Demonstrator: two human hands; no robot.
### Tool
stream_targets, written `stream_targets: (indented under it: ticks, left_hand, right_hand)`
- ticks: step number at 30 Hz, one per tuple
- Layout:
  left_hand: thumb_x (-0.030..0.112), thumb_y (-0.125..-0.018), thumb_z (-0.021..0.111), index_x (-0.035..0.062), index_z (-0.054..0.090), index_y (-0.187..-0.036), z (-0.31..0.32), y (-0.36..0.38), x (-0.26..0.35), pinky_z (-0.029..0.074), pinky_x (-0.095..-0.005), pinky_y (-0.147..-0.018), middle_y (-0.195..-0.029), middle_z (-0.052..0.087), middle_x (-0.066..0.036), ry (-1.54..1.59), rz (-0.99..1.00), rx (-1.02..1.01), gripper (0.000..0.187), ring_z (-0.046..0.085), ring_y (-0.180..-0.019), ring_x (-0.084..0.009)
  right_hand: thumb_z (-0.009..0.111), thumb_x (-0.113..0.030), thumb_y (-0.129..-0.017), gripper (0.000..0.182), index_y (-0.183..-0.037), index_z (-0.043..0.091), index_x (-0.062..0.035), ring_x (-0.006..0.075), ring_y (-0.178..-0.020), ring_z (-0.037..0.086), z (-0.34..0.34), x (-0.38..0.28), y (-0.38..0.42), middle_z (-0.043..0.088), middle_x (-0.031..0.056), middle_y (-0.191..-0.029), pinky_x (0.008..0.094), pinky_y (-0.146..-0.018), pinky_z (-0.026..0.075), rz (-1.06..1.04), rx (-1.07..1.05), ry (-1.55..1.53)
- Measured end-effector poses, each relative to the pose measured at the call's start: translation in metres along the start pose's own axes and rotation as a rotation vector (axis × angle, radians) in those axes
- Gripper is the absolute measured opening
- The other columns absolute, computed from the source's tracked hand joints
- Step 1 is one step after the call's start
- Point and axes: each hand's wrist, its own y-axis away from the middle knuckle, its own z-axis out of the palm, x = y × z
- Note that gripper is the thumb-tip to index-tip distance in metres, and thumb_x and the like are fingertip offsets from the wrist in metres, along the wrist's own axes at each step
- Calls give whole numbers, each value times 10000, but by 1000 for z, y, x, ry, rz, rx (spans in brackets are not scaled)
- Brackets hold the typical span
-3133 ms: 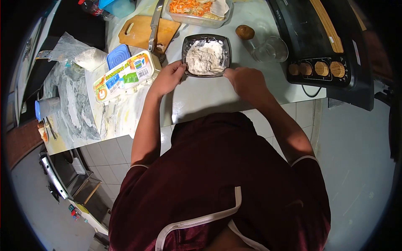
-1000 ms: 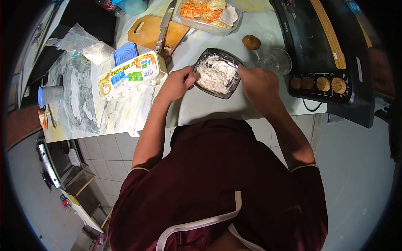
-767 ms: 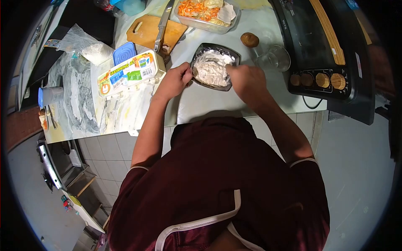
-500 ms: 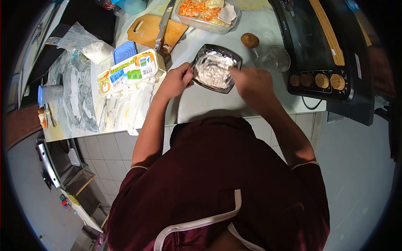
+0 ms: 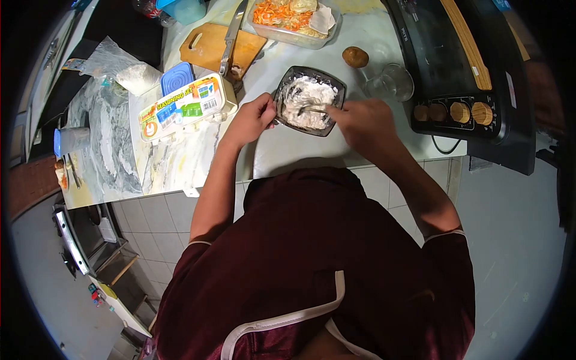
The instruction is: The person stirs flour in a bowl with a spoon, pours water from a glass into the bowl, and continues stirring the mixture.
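A square black bowl [image 5: 340, 90] with a lumpy white mixture [image 5: 309, 99] stands on the marble counter [image 5: 288, 153] in front of me. My left hand [image 5: 255, 118] is closed on the bowl's left rim, thumb against the edge. At the bowl's right side my right hand [image 5: 365, 123] is closed around a utensil; only its thin light shaft [image 5: 318, 109] shows, lying in the mixture. Its grip end is hidden in my fingers. Beyond the bowl to the right are a brown round item [image 5: 355, 57] and a clear glass [image 5: 393, 83] on its side.
Left of the bowl are a seasoning set box [image 5: 183, 108], a blue lid [image 5: 177, 78] and a bag of white powder [image 5: 138, 78]. Behind lie a cutting board [image 5: 204, 45] with a knife [image 5: 231, 39] and a food container [image 5: 294, 37]. A black appliance [image 5: 459, 114] stands right.
My right hand has shifted slightly within the stirring area, and the mixture has a different shape, with more dark bowl showing at its left. My left hand keeps its hold.
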Motion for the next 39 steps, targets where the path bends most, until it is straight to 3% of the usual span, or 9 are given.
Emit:
stream_targets:
  ticks: [2, 6, 14, 21, 26, 30, 32, 35, 39]
  left_hand:
    - [159, -946, 502, 24, 460, -845, 0, 1, 5, 467, -269, -587, -697, 532, -45, 2, -10, -21, 174, 571, -614, -105]
    - [129, -880, 536, 10, 466, -826, 0, 0, 5, 473, -285, -575, -685, 574, -81, -13, 2, -15, 148, 600, -599, -138]
    - [101, -913, 514, 22, 449, -818, -1, 2, 12, 466, -260, -582, -698, 546, -49, -37, -38, -70, 140, 583, -616, -110]
    - [73, -865, 534, 6, 475, -792, 6, 4, 6, 498, -274, -548, -660, 595, -84, 113, -53, -45, 115, 631, -588, -139]
    - [79, -887, 522, 5, 462, -803, 6, 4, 11, 500, -267, -559, -675, 588, -83, 77, -44, -72, 127, 635, -609, -141]
    - [72, -905, 505, 4, 451, -807, 9, 3, 15, 512, -263, -557, -696, 590, -90, 86, -115, -27, 130, 641, -618, -150]
    - [88, -892, 520, -5, 468, -794, 13, 3, 16, 515, -268, -548, -675, 601, -97, 126, -130, -4, 144, 645, -602, -152]
    - [107, -880, 536, -15, 487, -781, 14, 3, 10, 518, -273, -535, -658, 614, -105, 160, -147, 18, 165, 648, -580, -154]
    - [111, -884, 537, -23, 494, -786, 15, 6, 7, 520, -275, -528, -662, 618, -107, 184, -127, 5, 172, 648, -575, -154]
  right_hand:
    - [595, -86, -731, 240, -959, 665, -59, 244, -601, 609, -7, 5, 2, 589, 68, -665, 370, -571, 458, 3, 49, 28]
    - [592, -86, -729, 277, -995, 667, -74, 233, -596, 597, 8, 4, -4, 577, 61, -670, 376, -582, 456, 51, 96, 114]
    - [589, -104, -758, 311, -1061, 661, -93, 207, -650, 600, 32, 1, -9, 582, 41, -728, 362, -590, 452, 110, 155, 195]
    - [574, -115, -774, 280, -1028, 691, -122, 216, -622, 588, 14, -5, -2, 539, 28, -687, 374, -542, 454, 177, 27, 157]
    - [593, -100, -769, 281, -1034, 686, -96, 222, -588, 581, 29, -11, -13, 532, 42, -667, 369, -516, 452, 118, 209, 124]
    - [598, -92, -758, 283, -1027, 686, -89, 225, -573, 575, 34, -11, -9, 532, 47, -665, 364, -502, 449, 148, 180, 180]
    - [592, -104, -755, 276, -1017, 671, -71, 221, -630, 617, 27, -11, -5, 591, 70, -723, 360, -571, 472, 250, 4, 184]
    - [604, -85, -742, 268, -1000, 670, -65, 215, -590, 613, 4, -13, 0, 586, 76, -698, 361, -542, 486, 276, -75, 144]
    - [617, -76, -733, 236, -962, 666, -53, 210, -575, 618, 6, -8, 4, 593, 83, -704, 359, -517, 493, 266, 33, 170]
